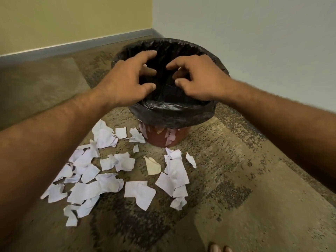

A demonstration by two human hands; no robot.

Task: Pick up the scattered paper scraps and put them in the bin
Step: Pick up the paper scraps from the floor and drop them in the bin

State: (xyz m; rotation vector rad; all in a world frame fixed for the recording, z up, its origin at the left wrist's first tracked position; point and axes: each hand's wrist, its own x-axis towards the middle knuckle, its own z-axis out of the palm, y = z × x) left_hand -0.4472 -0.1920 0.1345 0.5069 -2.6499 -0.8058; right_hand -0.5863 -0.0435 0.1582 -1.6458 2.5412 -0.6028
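A round reddish-brown bin point(163, 139) lined with a black plastic bag point(172, 113) stands on the carpet near the room's corner. Both hands hover over its open mouth. My left hand point(127, 79) and my right hand point(198, 79) have their fingers spread and curled, with nothing visible in them. Several white paper scraps point(140, 193) lie scattered on the carpet in front of and to the left of the bin. One cream-coloured scrap point(152, 166) sits among them. My left forearm covers part of the leftmost scraps.
Patterned brown carpet point(236, 179) covers the floor. A yellow wall with a grey skirting board point(72, 46) runs behind on the left, and a pale wall point(254, 33) rises on the right. Toes point(218, 249) show at the bottom edge.
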